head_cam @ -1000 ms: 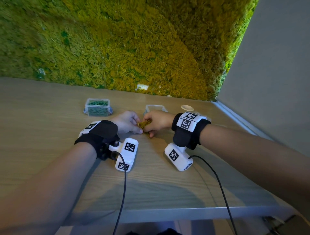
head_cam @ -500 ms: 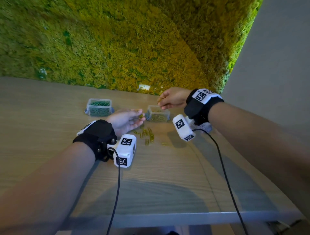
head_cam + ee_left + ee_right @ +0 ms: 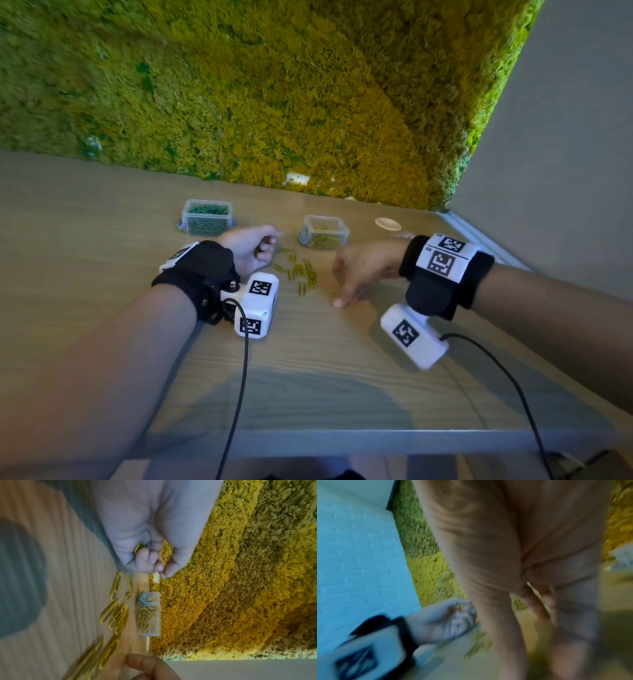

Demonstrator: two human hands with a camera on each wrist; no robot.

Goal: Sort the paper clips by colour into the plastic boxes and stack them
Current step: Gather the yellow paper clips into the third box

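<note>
Your left hand [image 3: 248, 248] clenched gathered yellow clips [image 3: 138, 546], your right hand [image 3: 359, 270] hovered released at three o'clock of the loose yellow clips [image 3: 301, 272] on the table [image 3: 102, 274], their box [image 3: 323, 233] open at twelve o'clock for dropping.

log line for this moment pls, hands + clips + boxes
left hand: grips yellow clips | right hand: open, fingertip on table | loose yellow clips: between hands | yellow box: part filled | green box: filled

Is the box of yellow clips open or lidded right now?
Open. The yellow-clip box shows a bare rim with no lid on it, and clips are visible inside from above.
</note>
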